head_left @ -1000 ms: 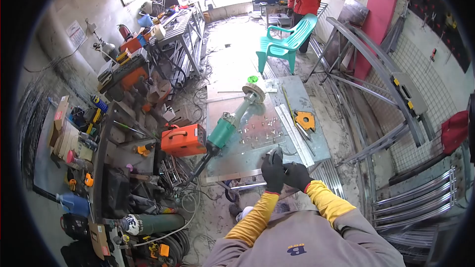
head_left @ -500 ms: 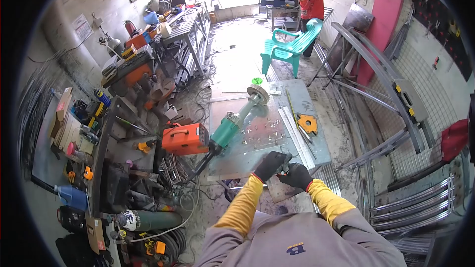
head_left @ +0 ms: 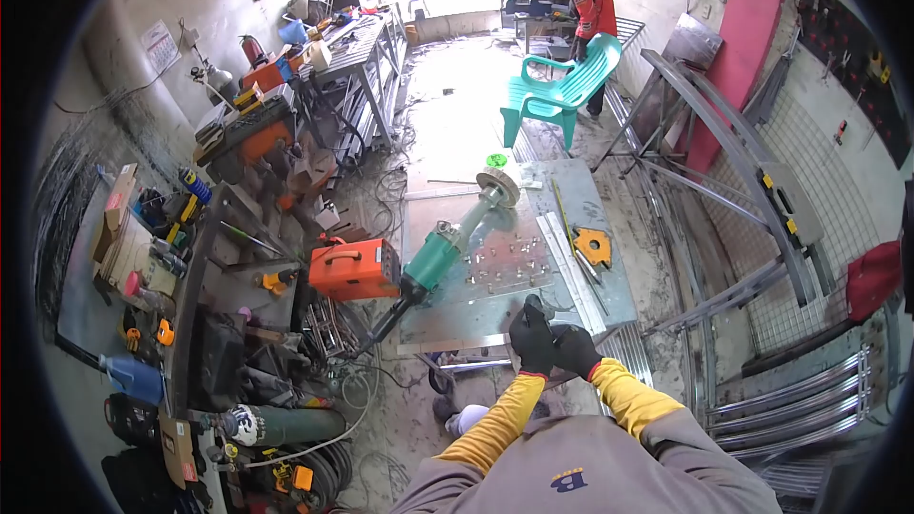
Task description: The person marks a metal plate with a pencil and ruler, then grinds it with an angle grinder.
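My left hand (head_left: 533, 343), in a black glove, is raised at the near edge of the worktable (head_left: 447, 319) with its fingers closed. Against it, slightly lower, is my right hand (head_left: 575, 352), also gloved and curled. What they hold is dark and mostly hidden by the gloves. Ahead on the tabletop lies a green power tool (head_left: 440, 252) with a round wheel (head_left: 498, 187) at its far end. Several small metal pieces (head_left: 505, 262) are spread beside it. Long metal strips (head_left: 569, 271) and a yellow-orange welding magnet (head_left: 592, 247) lie on the right.
An orange box with a handle (head_left: 354, 268) stands left of the table. Beyond the table is a green plastic chair (head_left: 562, 90), with a person in a red shirt (head_left: 595, 5) behind it. Metal frames (head_left: 752, 152) lean on the right; a gas cylinder (head_left: 286, 425) lies at lower left.
My left hand has turned more upright and come closer to my right hand, which has shifted slightly down. The person at the back has moved a little.
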`<state>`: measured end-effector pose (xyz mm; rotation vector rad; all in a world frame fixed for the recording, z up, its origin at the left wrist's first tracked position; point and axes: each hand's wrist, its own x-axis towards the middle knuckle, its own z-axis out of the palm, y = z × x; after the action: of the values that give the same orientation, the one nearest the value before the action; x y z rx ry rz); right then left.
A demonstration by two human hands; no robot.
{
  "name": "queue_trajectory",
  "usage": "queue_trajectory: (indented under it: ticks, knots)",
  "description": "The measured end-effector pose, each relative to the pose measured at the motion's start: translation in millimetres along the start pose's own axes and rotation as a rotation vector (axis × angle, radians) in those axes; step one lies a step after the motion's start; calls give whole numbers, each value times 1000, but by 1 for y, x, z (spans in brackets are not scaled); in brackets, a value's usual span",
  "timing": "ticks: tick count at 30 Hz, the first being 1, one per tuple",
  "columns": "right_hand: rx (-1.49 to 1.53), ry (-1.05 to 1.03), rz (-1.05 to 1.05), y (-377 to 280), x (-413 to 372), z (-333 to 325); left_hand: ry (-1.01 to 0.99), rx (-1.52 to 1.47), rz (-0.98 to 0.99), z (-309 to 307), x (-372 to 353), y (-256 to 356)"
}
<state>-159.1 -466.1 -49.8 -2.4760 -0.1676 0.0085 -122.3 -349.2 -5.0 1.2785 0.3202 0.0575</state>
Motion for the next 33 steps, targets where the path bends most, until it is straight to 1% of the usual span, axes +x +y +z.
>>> queue_trajectory:
  ticks: [2,3,5,6,8,9,11,12,13,14,15,16,17,19,20,21,22,24,25,26,27,28,29,30,31,32,33]
  knots:
    - [15,63,-24,2,-4,3,-4,37,0,1,1,3]
    - [18,59,-13,5,-4,6,-6,42,-11,1,-1,6]
    - [55,145,-134,13,-2,12,27,75,143,3,-4,10]
    - [54,143,-121,16,-3,14,21,79,132,2,-3,7]
    - [168,113,-92,21,-4,18,-16,96,187,-2,0,2]
    - [164,114,-79,24,-5,21,-25,95,177,-4,3,-2]
    - [250,178,-117,22,-5,23,-143,51,70,-11,9,-8]
    - [217,127,-65,19,-4,20,-178,105,83,-15,13,-11]
    - [220,126,-62,18,-3,15,-179,108,81,-22,19,-12]
    - [159,68,-20,6,-3,0,-391,150,114,-29,28,-6]
    - [100,7,16,-4,-2,-7,-597,194,149,-34,34,12]
    - [106,0,8,-4,-2,-4,-727,226,75,-37,37,30]
    - [141,-28,36,-4,-1,-4,-716,230,76,-40,46,34]
    - [168,-49,55,-3,2,-6,-1010,364,52,-42,62,37]
    - [97,-57,46,-5,1,-7,-949,375,64,-40,58,39]
    - [27,-65,40,-6,0,-9,-949,374,67,-39,59,43]
    - [28,-66,39,-8,-1,-10,-978,429,64,-39,60,46]
    - [-59,-81,94,-14,-1,-14,-996,485,46,-42,53,61]
    - [-54,-96,97,-18,-4,-16,-886,598,176,-44,45,67]
    - [-18,-8,51,-26,-6,-22,-772,708,300,-47,39,69]
    - [23,65,14,-30,-12,-23,-626,778,626,-57,37,61]
    - [18,55,31,-31,-15,-23,-559,639,627,-77,37,51]
    - [17,29,62,-28,-18,-21,-497,640,694,-102,41,40]
    - [-120,68,34,-13,-23,-8,-488,524,610,-127,33,47]
    - [-91,45,56,-30,-25,-19,-377,702,747,-174,29,16]
    - [6,117,7,-43,-24,-24,-369,508,407,-189,17,43]
    - [75,-5,153,-40,-22,-21,-328,516,277,-214,8,60]
